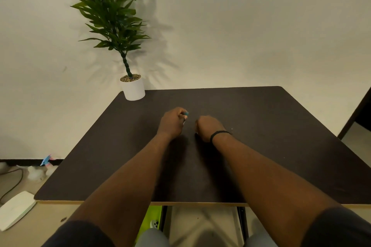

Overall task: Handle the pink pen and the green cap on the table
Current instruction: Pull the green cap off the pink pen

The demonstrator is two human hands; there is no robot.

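Observation:
My left hand [172, 123] hovers over the middle of the dark table [261, 126], its fingers closed on the green cap [186, 113]. The cap's teal end pokes out at the fingertips, with a pale sliver just below it. My right hand [208, 128] is a closed fist a short gap to the right, wearing a black wristband. A small pale tip shows under the fist on its left side. The rest of the pink pen is hidden inside the hand. The two hands do not touch.
A potted plant in a white pot [134, 88] stands on the table's far left corner against the wall. On the floor to the left lie a white device [16, 209], a cable and some small clutter. The table's front edge [180, 203] runs just above my knees.

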